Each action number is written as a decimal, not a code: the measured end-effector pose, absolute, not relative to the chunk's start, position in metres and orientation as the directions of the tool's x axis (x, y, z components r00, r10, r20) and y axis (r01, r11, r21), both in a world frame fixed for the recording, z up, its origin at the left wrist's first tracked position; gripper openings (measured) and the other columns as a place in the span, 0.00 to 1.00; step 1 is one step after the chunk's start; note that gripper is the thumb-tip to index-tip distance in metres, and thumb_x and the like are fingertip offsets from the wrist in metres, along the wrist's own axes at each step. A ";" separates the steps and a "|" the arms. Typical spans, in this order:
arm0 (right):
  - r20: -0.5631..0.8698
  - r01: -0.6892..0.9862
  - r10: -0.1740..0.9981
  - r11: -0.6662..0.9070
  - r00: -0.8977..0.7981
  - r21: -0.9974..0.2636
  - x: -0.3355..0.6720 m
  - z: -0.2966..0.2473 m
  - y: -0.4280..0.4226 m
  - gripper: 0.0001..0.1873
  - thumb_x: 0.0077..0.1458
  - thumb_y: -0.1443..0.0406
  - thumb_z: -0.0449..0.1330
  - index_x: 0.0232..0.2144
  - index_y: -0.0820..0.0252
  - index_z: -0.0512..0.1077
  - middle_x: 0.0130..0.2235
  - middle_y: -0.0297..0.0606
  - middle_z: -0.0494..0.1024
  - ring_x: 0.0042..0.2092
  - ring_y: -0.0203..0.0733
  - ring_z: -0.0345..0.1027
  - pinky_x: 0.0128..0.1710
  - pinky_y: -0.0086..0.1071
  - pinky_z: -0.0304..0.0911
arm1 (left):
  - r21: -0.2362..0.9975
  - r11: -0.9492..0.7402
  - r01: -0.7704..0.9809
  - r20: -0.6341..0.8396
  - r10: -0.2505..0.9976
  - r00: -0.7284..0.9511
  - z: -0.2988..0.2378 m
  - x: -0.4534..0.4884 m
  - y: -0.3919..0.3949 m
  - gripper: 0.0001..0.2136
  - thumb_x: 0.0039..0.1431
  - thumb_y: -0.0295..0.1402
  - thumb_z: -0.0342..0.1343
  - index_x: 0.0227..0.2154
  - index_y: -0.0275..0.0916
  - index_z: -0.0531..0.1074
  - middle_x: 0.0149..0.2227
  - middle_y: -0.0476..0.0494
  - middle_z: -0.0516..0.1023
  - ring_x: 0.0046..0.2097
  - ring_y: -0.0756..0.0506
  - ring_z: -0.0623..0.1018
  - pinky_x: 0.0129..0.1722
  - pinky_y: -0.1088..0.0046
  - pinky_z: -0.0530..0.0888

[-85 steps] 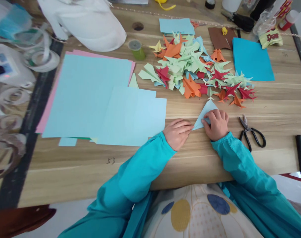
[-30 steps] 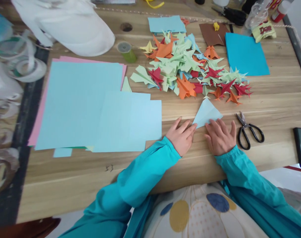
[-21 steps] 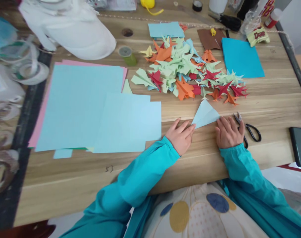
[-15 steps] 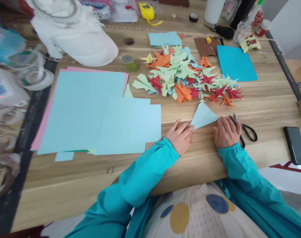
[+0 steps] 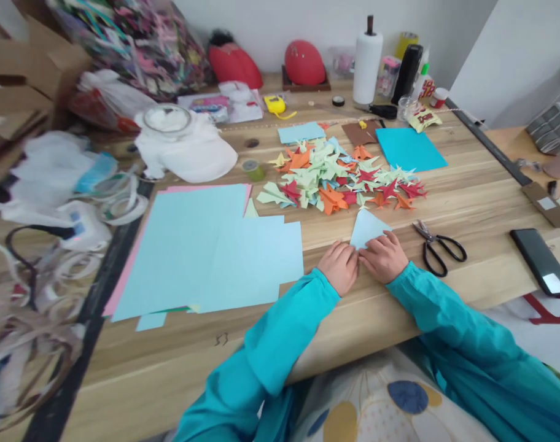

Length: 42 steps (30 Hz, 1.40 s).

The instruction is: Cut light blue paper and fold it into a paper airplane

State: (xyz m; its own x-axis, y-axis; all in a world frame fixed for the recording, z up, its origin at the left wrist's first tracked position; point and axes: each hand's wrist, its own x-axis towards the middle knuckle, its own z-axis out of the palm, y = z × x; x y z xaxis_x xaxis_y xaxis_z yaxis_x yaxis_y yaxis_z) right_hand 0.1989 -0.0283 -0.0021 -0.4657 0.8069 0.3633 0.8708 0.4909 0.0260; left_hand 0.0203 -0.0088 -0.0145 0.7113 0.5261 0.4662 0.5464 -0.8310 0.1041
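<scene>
A light blue paper folded into a triangle (image 5: 366, 226) lies on the wooden table (image 5: 473, 202) just in front of me. My left hand (image 5: 339, 265) is curled, with its fingertips at the paper's near left corner. My right hand (image 5: 384, 256) sits close beside it, fingers bent and pressed on the paper's near edge. The two hands almost touch. Both arms wear teal sleeves.
Black scissors (image 5: 439, 245) lie right of my right hand, a dark phone (image 5: 538, 261) further right. A pile of coloured folded paper shapes (image 5: 339, 178) sits behind the triangle. Large light blue sheets (image 5: 206, 252) lie to the left, a teal sheet (image 5: 411, 149) at the back right.
My right hand came back from beside the scissors onto the folded paper, next to my left hand. My head tilted up, so the back of the table and the wall now show.
</scene>
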 end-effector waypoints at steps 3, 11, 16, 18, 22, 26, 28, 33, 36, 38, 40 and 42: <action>0.392 0.834 0.757 0.550 -0.523 0.052 0.203 -0.003 -0.024 0.13 0.57 0.59 0.52 0.32 0.53 0.77 0.29 0.36 0.73 0.34 0.39 0.59 0.51 0.41 0.47 | 0.102 -0.829 0.550 0.414 0.538 0.734 -0.015 0.019 -0.009 0.16 0.55 0.34 0.50 0.42 0.29 0.72 0.40 0.34 0.73 0.45 0.39 0.71 0.51 0.53 0.66; 0.496 0.830 0.706 0.556 -0.506 0.054 0.198 -0.008 -0.018 0.14 0.53 0.65 0.55 0.19 0.57 0.74 0.26 0.34 0.74 0.32 0.36 0.59 0.48 0.38 0.49 | 0.058 -0.832 0.551 0.358 0.533 0.767 -0.013 0.021 -0.008 0.16 0.54 0.35 0.51 0.40 0.29 0.73 0.38 0.34 0.74 0.44 0.39 0.72 0.52 0.54 0.66; 0.537 0.842 0.710 0.540 -0.456 0.002 0.201 -0.009 -0.015 0.13 0.51 0.67 0.56 0.17 0.58 0.74 0.27 0.32 0.76 0.32 0.35 0.62 0.47 0.38 0.50 | 0.087 -0.852 0.515 0.396 0.504 0.767 -0.018 0.012 -0.009 0.15 0.54 0.32 0.49 0.41 0.28 0.73 0.43 0.32 0.74 0.48 0.39 0.72 0.55 0.51 0.63; 0.540 0.849 0.720 0.529 -0.437 -0.017 0.207 -0.009 -0.013 0.13 0.50 0.67 0.56 0.16 0.58 0.74 0.28 0.32 0.77 0.32 0.35 0.62 0.47 0.37 0.50 | 0.108 -0.869 0.483 0.404 0.482 0.777 -0.022 0.007 -0.008 0.16 0.54 0.30 0.48 0.43 0.29 0.72 0.46 0.32 0.74 0.50 0.39 0.71 0.56 0.51 0.63; 0.538 0.858 0.733 0.513 -0.416 -0.036 0.219 -0.009 -0.010 0.13 0.50 0.66 0.56 0.16 0.57 0.74 0.29 0.31 0.78 0.31 0.35 0.63 0.45 0.37 0.51 | 0.139 -0.905 0.403 0.447 0.420 0.790 -0.028 -0.003 -0.003 0.15 0.54 0.26 0.46 0.43 0.28 0.71 0.47 0.32 0.74 0.52 0.40 0.71 0.55 0.55 0.66; 0.533 0.869 0.753 0.490 -0.385 -0.064 0.223 -0.009 -0.009 0.14 0.49 0.66 0.56 0.14 0.57 0.73 0.29 0.31 0.79 0.30 0.34 0.63 0.43 0.36 0.51 | 0.179 -0.921 0.345 0.474 0.388 0.790 -0.029 -0.011 0.001 0.16 0.55 0.24 0.45 0.44 0.28 0.70 0.49 0.30 0.72 0.54 0.42 0.70 0.55 0.59 0.68; 0.534 0.873 0.760 0.481 -0.370 -0.079 0.223 -0.009 -0.009 0.15 0.50 0.66 0.55 0.14 0.58 0.73 0.29 0.31 0.79 0.30 0.34 0.63 0.41 0.36 0.52 | 0.204 -0.924 0.324 0.474 0.383 0.793 -0.028 -0.013 0.002 0.16 0.55 0.24 0.45 0.45 0.28 0.69 0.50 0.30 0.72 0.55 0.43 0.70 0.56 0.60 0.68; 0.530 0.902 0.785 0.424 -0.320 -0.083 0.229 -0.012 -0.008 0.15 0.50 0.65 0.55 0.14 0.58 0.73 0.29 0.32 0.79 0.30 0.35 0.63 0.40 0.36 0.52 | 0.247 -0.918 0.310 0.455 0.392 0.799 -0.024 -0.014 0.001 0.17 0.55 0.24 0.44 0.46 0.30 0.69 0.50 0.31 0.72 0.56 0.43 0.69 0.56 0.59 0.67; 0.529 0.911 0.792 0.405 -0.305 -0.081 0.238 -0.013 -0.006 0.15 0.50 0.65 0.55 0.14 0.58 0.73 0.29 0.31 0.79 0.30 0.35 0.64 0.41 0.36 0.52 | 0.241 -0.915 0.323 0.460 0.400 0.793 -0.023 -0.013 0.000 0.17 0.54 0.23 0.44 0.46 0.30 0.69 0.49 0.32 0.73 0.55 0.42 0.69 0.55 0.57 0.67; 0.531 0.913 0.792 0.400 -0.300 -0.081 0.241 -0.014 -0.005 0.15 0.50 0.66 0.55 0.15 0.58 0.73 0.29 0.32 0.79 0.30 0.36 0.64 0.41 0.37 0.52 | 0.219 -0.919 0.328 0.463 0.394 0.794 -0.022 -0.012 -0.001 0.18 0.54 0.23 0.44 0.47 0.30 0.69 0.48 0.32 0.74 0.55 0.41 0.69 0.55 0.56 0.68; 0.537 0.914 0.790 0.397 -0.295 -0.081 0.240 -0.013 -0.005 0.16 0.51 0.66 0.54 0.15 0.58 0.73 0.29 0.33 0.79 0.30 0.36 0.64 0.41 0.37 0.53 | 0.181 -0.924 0.336 0.472 0.381 0.795 -0.022 -0.012 -0.002 0.17 0.54 0.24 0.44 0.46 0.30 0.70 0.48 0.32 0.74 0.54 0.41 0.70 0.54 0.56 0.69; 0.544 0.904 0.781 0.418 -0.308 -0.089 0.235 -0.012 -0.007 0.16 0.53 0.66 0.54 0.18 0.58 0.74 0.29 0.35 0.79 0.31 0.37 0.65 0.41 0.36 0.54 | 0.130 -0.925 0.358 0.487 0.374 0.789 -0.022 -0.010 -0.006 0.16 0.54 0.24 0.45 0.44 0.29 0.71 0.47 0.33 0.74 0.54 0.40 0.70 0.53 0.57 0.70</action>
